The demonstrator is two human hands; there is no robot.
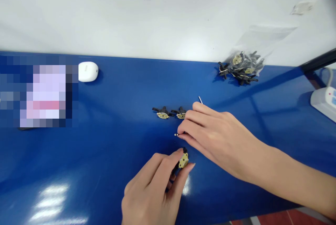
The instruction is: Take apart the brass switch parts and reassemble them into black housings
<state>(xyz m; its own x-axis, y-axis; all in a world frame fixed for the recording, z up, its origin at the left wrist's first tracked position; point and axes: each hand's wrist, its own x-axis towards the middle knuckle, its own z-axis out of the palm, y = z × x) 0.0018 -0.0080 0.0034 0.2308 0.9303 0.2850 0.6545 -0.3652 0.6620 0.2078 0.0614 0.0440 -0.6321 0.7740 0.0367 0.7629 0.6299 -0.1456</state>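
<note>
1. The left hand [151, 191] is nearly closed, fingers and thumb gripping one black part [176, 169] at its sides; the part's brass plate [183, 161] shows between the fingertips, facing up.
2. The right hand [214, 135] has thumb and forefinger pinched together, with a tiny metal bit [176, 134] jutting from their tips (two rounded ends show; whether that is one piece or two, I cannot tell).
3. The key relation: the metal bit sits just beyond the plate and slightly to its left, near but apart. The plate's long axis slants from upper right to lower left. The left hand is the nearer one, having hold of the part; the right reaches in from the right, above it.
4. Beyond the hands, two more parts stand side by side on the blue table [123, 92]: a left one [163, 115] in full view and a right one [181, 115] partly covered by the right hand.
5. One thin rod [200, 99] pokes out past the right knuckles (its other end is hidden).
6. Farther right is one clear bag [246, 67] with several similar parts, too tangled to count.
7. At the edges: one white case [88, 71] on the left, one white box [324, 102] on the right.
</note>
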